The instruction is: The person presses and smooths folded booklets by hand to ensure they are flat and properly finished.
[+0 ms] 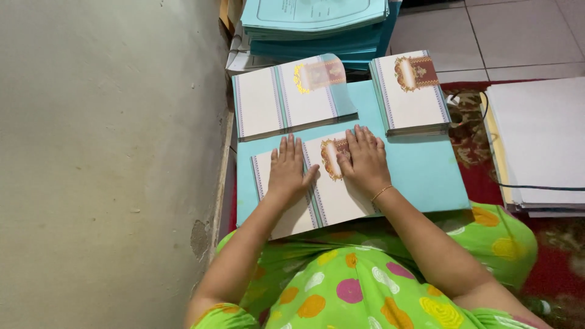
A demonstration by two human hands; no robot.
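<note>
I see both hands flat, fingers spread: left hand and right hand press on an open white cover sheet lying on a turquoise board over the lap. Open sheet stack and folded stack just beyond.

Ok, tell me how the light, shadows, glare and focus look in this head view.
Head view: soft, even light, with only faint shadows under the left hand and right hand pressing flat on the card. No harsh glare, though the gold ornament on the open stack glints a little. Focus is fair at centre; the curling top sheet looks see-through and slightly blurred, and the wall is plain and featureless.
</note>
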